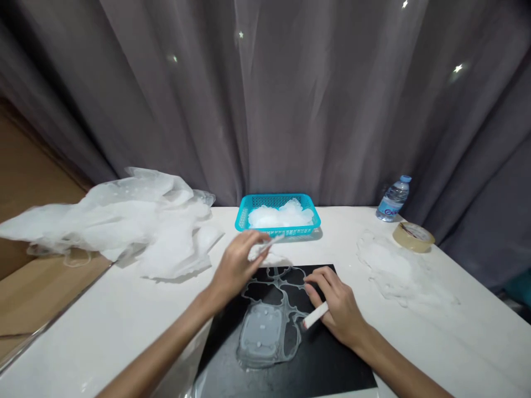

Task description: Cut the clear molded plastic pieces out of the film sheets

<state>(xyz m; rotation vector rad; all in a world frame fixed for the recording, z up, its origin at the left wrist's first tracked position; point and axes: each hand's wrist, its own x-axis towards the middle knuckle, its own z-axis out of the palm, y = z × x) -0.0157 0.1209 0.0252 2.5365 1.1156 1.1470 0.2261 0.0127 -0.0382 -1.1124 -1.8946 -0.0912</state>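
Note:
My left hand pinches a thin white translucent piece just in front of the blue basket. In my right hand is a white stick-shaped tool with a reddish end pointing down to the left; its exact kind is unclear. Between and below the hands, a clear plastic sheet with several cut-out openings lies on a black mat. At its near left part is a whitish rounded-square panel. Inside the basket are white translucent pieces.
A large heap of white translucent sheets lies at the left beside a cardboard box. On the right are more translucent pieces, a tape roll and a water bottle. A grey curtain hangs behind the white table.

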